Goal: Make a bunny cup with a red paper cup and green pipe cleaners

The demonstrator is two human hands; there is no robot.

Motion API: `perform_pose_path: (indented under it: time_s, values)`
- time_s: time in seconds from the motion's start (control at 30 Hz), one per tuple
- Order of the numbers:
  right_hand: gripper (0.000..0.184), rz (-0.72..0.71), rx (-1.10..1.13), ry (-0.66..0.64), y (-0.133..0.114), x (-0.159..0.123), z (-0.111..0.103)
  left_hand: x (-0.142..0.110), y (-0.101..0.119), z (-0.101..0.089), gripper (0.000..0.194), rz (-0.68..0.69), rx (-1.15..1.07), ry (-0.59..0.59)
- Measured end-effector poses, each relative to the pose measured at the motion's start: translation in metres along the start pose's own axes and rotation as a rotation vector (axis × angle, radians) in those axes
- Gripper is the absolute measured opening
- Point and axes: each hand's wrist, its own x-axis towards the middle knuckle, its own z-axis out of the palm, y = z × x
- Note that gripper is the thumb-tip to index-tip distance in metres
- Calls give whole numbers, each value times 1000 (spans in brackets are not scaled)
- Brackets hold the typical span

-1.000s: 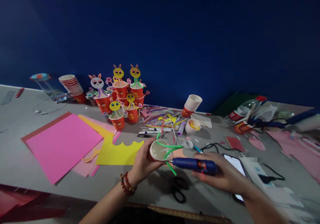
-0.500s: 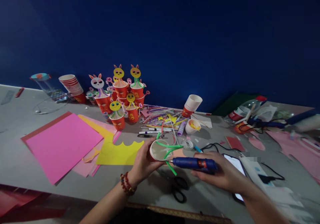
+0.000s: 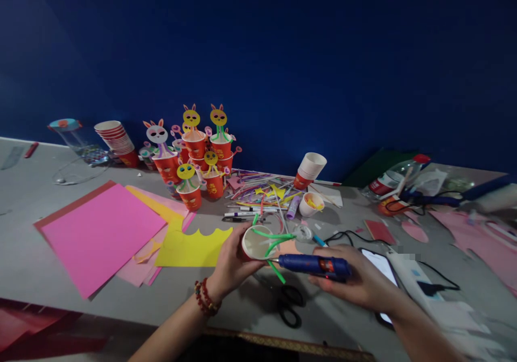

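Left hand (image 3: 231, 260): you clasp paper cup (image 3: 253, 248); green stems (image 3: 285, 237) jut out;
Right hand (image 3: 357, 281): you grip glue gun (image 3: 299, 263); nozzle (image 3: 274, 260) beside paper cup.

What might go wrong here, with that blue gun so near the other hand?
The blue glue gun in the right hand points its tip at the paper cup, close to the left hand; if hot, it might burn that hand. The green pipe cleaners stick out past the cup's rim, so a bump could perhaps shift them.
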Motion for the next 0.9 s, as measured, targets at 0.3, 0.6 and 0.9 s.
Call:
perform_pose_path:
  time_s: [0.3,0.6,0.9]
  values:
    - [31,-4,-58,-64,-3,1,0,1,3,-1,65,-6,7,-2]
    - [30,-25,-26,8,1,-1,1,0,1,0,66,15,6,4]
    - [33,-30,-65,-65,-1,1,-4,0,1,-2,66,53,11,-11]
